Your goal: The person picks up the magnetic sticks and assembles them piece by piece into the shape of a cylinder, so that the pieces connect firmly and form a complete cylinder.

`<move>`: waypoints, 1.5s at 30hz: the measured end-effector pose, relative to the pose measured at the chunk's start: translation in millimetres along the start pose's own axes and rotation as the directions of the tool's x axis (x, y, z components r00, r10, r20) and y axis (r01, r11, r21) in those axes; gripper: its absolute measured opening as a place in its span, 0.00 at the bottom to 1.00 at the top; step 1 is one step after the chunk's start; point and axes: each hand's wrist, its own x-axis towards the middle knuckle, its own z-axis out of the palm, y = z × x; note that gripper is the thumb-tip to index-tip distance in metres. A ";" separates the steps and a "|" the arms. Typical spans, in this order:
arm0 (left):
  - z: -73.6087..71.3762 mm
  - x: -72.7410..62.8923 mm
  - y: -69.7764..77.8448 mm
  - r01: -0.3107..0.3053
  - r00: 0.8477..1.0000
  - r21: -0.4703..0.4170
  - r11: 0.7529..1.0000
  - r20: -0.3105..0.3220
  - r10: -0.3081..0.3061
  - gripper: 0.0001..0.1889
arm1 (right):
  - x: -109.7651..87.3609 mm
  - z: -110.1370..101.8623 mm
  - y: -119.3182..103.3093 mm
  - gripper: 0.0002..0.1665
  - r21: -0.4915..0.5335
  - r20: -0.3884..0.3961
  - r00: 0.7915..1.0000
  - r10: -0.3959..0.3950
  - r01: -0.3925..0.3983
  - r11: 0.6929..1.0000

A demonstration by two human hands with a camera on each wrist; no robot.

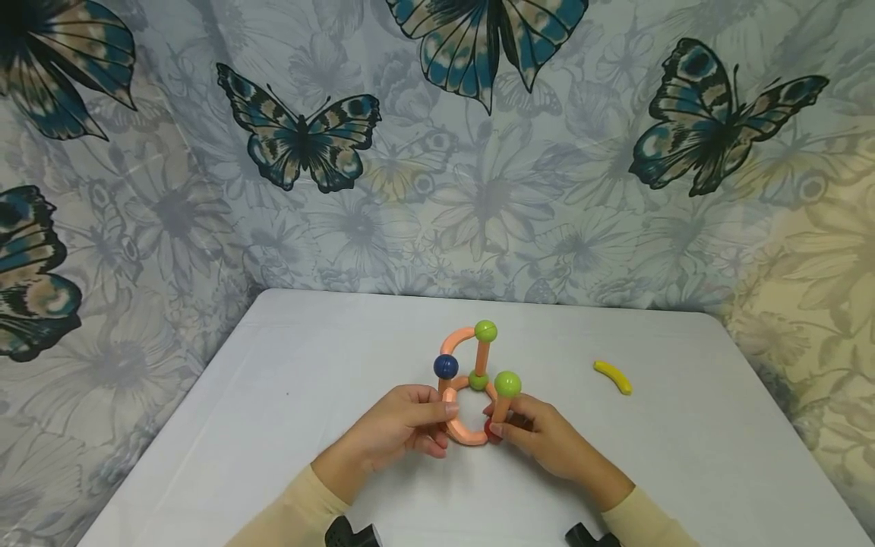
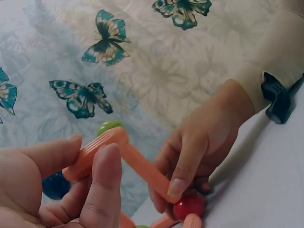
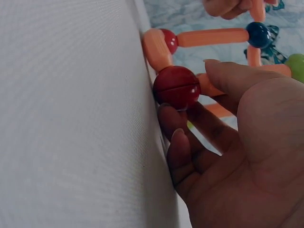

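Both hands hold a toy frame of orange rods and coloured balls, standing on the table in the head view. My left hand (image 1: pixel 410 422) pinches a curved orange rod (image 2: pixel 97 153) between thumb and fingers, close to a blue ball (image 1: pixel 446 367). On the frame's right, my right hand (image 1: pixel 543 434) pinches the foot of a straight orange rod (image 2: pixel 149 172) just above a red ball (image 3: pixel 176 88). A green ball (image 1: pixel 508 384) tops that rod. Farther back, another green ball (image 1: pixel 486 330) caps an upright rod, with a lower green ball (image 1: pixel 478 380) beneath.
A curved yellow piece (image 1: pixel 613 377) lies apart on the white table (image 1: pixel 328 334), right of the frame. Behind the table hangs a butterfly-patterned cloth (image 1: pixel 492 205). Dark wrist devices (image 1: pixel 352 533) show at the bottom edge.
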 end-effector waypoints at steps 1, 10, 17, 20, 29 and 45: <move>1.9 1.0 -1.0 -0.008 1.000 -0.012 1.000 -0.005 0.008 0.08 | 0.0 0.0 0.1 0.03 -0.003 0.000 1.000 -0.007 0.007 1.000; 14.4 8.6 -5.0 -0.042 0.997 -0.115 0.992 -0.071 0.034 0.08 | 0.5 0.3 1.2 0.07 -0.069 -0.008 1.000 -0.011 0.010 0.998; 18.3 7.9 -3.9 -0.054 0.996 -0.190 0.980 -0.084 0.039 0.08 | 1.4 -0.1 2.2 0.07 -0.066 0.003 1.000 -0.005 0.006 0.998; 20.9 7.5 -2.8 -0.066 0.996 -0.206 0.976 -0.076 0.052 0.09 | 1.5 -0.2 2.3 0.06 -0.071 0.005 1.000 -0.014 0.014 0.997; 24.9 6.6 0.8 -0.062 0.992 -0.180 0.982 -0.124 0.040 0.11 | 0.6 1.0 0.0 0.05 0.039 0.025 0.999 -0.030 0.029 0.999; -16.3 49.0 17.3 -0.226 0.913 0.308 0.924 -0.263 0.311 0.27 | 1.8 0.9 -2.8 0.03 -0.018 0.017 1.000 0.009 -0.009 1.000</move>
